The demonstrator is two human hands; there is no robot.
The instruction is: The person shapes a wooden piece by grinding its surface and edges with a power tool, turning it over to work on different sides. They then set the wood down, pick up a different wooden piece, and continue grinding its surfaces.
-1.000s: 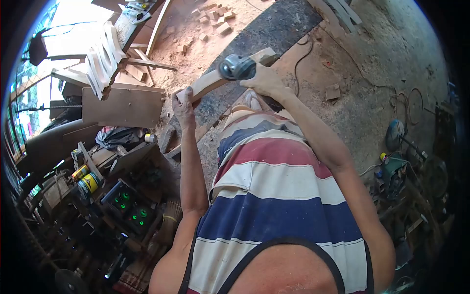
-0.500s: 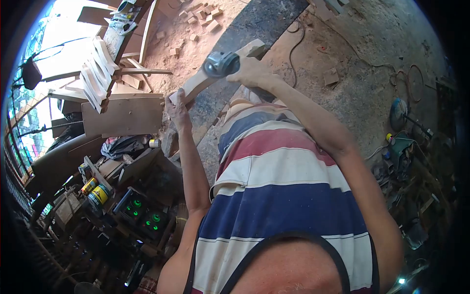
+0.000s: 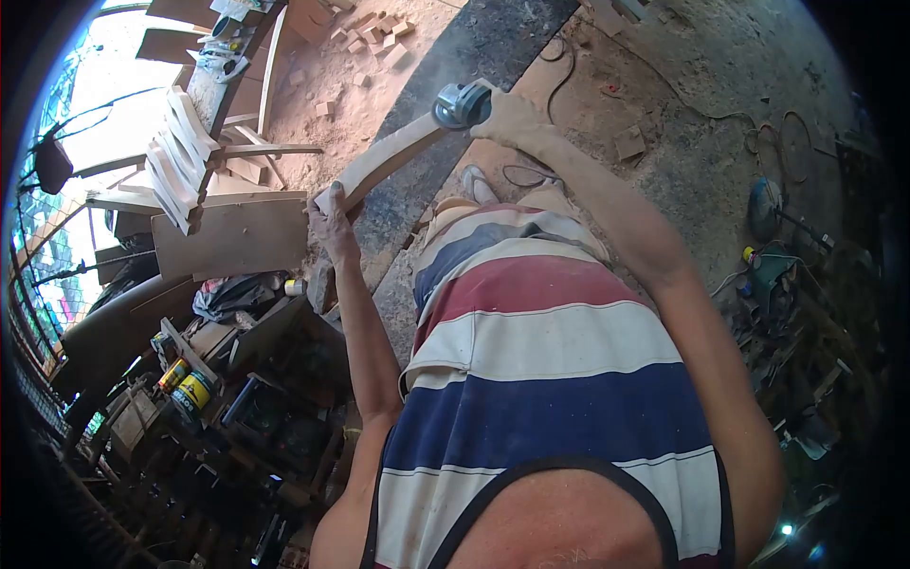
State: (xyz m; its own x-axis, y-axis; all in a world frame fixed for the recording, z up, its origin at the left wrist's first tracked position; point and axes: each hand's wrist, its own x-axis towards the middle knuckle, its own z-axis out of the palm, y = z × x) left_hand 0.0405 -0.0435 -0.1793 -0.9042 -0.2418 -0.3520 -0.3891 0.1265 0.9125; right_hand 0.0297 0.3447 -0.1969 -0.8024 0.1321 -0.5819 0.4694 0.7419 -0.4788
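Observation:
My left hand point(image 3: 332, 223) is closed around the near end of a curved piece of wood point(image 3: 384, 161), thumb on top. The wood slants up and to the right, away from my body. My right hand point(image 3: 517, 120) grips a grey angle grinder point(image 3: 462, 105), whose round head overlaps the far end of the wood. That far end is hidden under the tool and hand. Beneath the wood runs a dark board point(image 3: 455, 57) on the dusty floor.
Several pale curved wood pieces point(image 3: 180, 156) rest on a stand at the upper left. Small wood blocks point(image 3: 384, 38) lie in sawdust beyond. A brown panel point(image 3: 232, 237) stands left of my left hand. Cables point(image 3: 561, 81) cross the floor; cans point(image 3: 192, 391) sit among clutter lower left.
The grinder and my right hand have moved right and slightly up, along the wood to its far end. My left hand keeps its hold, shifting slightly left in view.

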